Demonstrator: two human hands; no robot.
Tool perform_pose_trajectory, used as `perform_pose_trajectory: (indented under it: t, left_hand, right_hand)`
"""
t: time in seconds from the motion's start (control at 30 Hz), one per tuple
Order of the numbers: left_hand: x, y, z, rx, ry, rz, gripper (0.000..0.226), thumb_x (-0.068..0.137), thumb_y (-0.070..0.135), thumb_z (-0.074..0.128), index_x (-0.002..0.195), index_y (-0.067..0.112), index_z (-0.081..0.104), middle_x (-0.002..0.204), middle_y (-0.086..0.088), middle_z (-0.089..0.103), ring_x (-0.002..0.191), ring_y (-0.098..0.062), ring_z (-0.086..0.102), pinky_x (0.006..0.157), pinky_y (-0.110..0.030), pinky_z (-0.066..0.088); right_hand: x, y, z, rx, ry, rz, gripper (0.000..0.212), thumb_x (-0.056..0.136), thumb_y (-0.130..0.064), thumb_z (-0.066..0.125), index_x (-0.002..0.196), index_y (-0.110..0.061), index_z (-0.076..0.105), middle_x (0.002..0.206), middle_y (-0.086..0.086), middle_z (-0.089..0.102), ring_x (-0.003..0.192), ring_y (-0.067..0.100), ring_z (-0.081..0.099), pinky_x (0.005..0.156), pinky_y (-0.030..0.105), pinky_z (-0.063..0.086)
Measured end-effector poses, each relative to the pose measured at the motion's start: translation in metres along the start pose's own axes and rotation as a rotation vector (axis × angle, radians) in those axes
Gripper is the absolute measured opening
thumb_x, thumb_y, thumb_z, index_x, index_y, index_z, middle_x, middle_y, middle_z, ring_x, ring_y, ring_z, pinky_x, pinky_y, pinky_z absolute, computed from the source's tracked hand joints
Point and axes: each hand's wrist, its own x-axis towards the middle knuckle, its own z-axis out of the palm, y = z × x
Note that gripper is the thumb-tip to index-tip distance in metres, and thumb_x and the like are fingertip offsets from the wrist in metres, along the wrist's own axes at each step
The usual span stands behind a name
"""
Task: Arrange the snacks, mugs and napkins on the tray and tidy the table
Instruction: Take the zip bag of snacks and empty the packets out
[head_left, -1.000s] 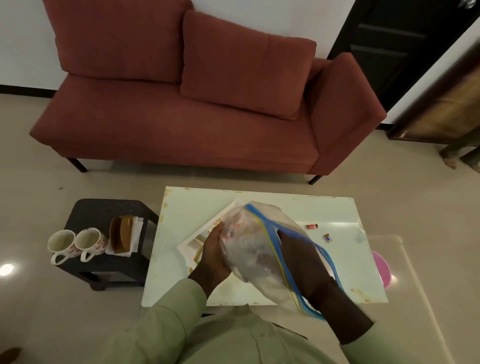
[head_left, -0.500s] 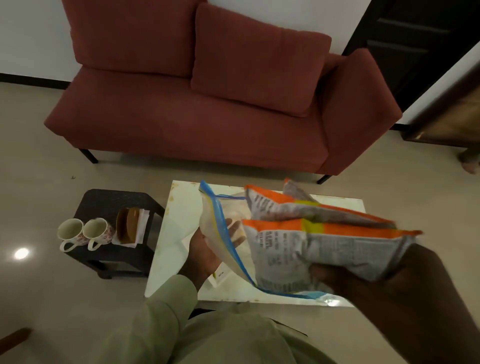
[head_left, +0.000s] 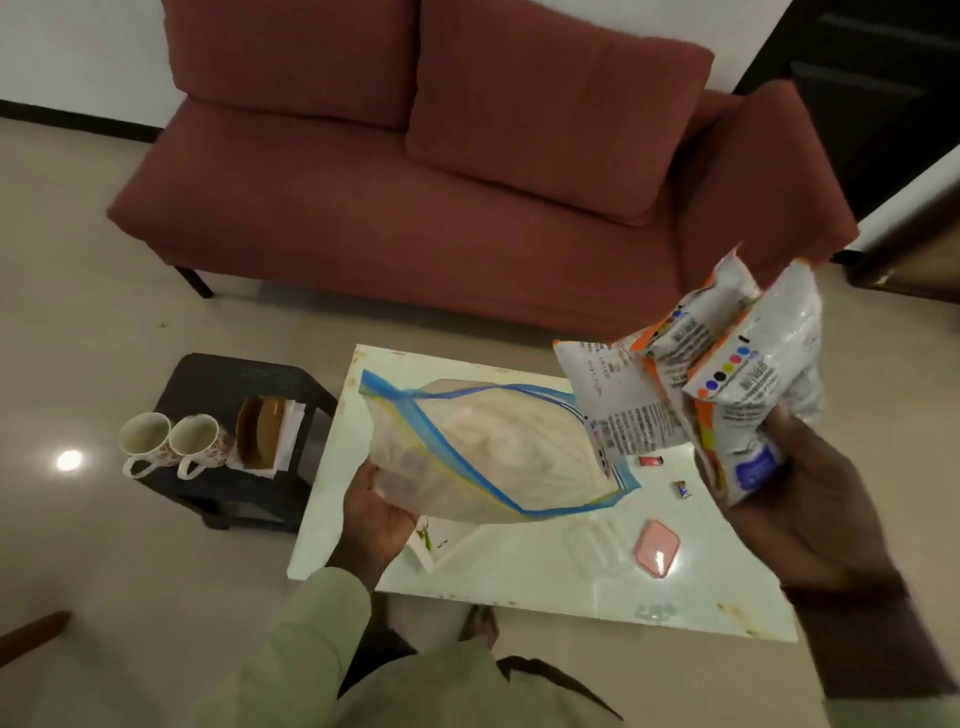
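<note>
Unpacking step: your right hand (head_left: 810, 499) grips the snack packets (head_left: 727, 384) above the tabletop's (head_left: 519, 571) right edge; your left hand (head_left: 376, 514) grips the zip bag (head_left: 493, 452) over its left half. Next, lower the packets flat

A second ago the right hand (head_left: 810, 499) was buried in the zip bag (head_left: 483, 452). It has since pulled the snack packets (head_left: 727, 384) out and swung them to the right, clear of the bag. The bag, now gripped only by the left hand (head_left: 376, 514), hangs flatter, its mouth gaping over the tabletop (head_left: 519, 571).
</note>
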Motion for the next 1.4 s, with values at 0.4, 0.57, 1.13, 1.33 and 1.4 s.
perform_pose_trajectory:
  t: [0.4,0.57,1.13,1.33,1.4]
  left_hand:
    - [0.073,0.008,-0.145,-0.086,0.378,-0.006,0.044,0.101,0.038,0.036,0.129,0.016,0.061,0.111,-0.006,0.073,0.093,-0.024,0.073,0.077,-0.047,0.06]
    - [0.107,-0.015,-0.197,-0.024,0.412,-0.025,0.045,0.1,0.039,0.038,0.135,0.018,0.056,0.122,-0.006,0.07,0.105,-0.025,0.07,0.081,-0.048,0.059]
    - [0.076,0.013,-0.088,0.019,0.255,-0.129,0.048,0.099,0.039,0.043,0.14,0.015,0.051,0.136,-0.013,0.059,0.12,-0.032,0.06,0.09,-0.051,0.054]
    - [0.02,0.002,-0.021,-0.015,0.138,-0.115,0.048,0.099,0.038,0.044,0.142,0.015,0.048,0.133,-0.015,0.061,0.108,-0.035,0.067,0.076,-0.054,0.058]
    - [-0.002,-0.013,0.007,-0.003,0.097,-0.139,0.047,0.099,0.038,0.042,0.138,0.013,0.053,0.134,-0.016,0.06,0.114,-0.036,0.063,0.093,-0.058,0.052]
  right_hand:
    - [0.168,0.229,-0.129,0.082,0.51,0.319,0.042,0.104,-0.024,0.042,0.144,-0.015,0.049,0.142,0.009,0.058,0.129,0.021,0.057,0.103,0.035,0.05]
    - [0.227,0.328,-0.171,0.103,0.522,0.423,0.047,0.104,-0.021,0.04,0.15,-0.011,0.038,0.152,0.016,0.043,0.143,0.032,0.037,0.12,0.047,0.025]
    - [0.098,0.19,-0.085,-0.557,0.155,0.278,0.037,0.097,-0.054,0.046,0.132,-0.046,0.053,0.137,-0.019,0.058,0.126,0.005,0.056,0.106,0.045,0.043]
    - [0.019,0.107,-0.012,-1.311,-0.286,-0.166,0.107,0.063,-0.076,0.073,0.151,-0.046,0.021,0.162,-0.02,0.017,0.148,0.0,0.017,0.113,0.021,0.028]
    - [0.006,0.108,0.001,-1.463,-0.366,-0.228,0.116,0.059,-0.08,0.071,0.152,-0.05,0.009,0.164,-0.018,-0.002,0.151,0.006,0.005,0.117,0.036,0.03]
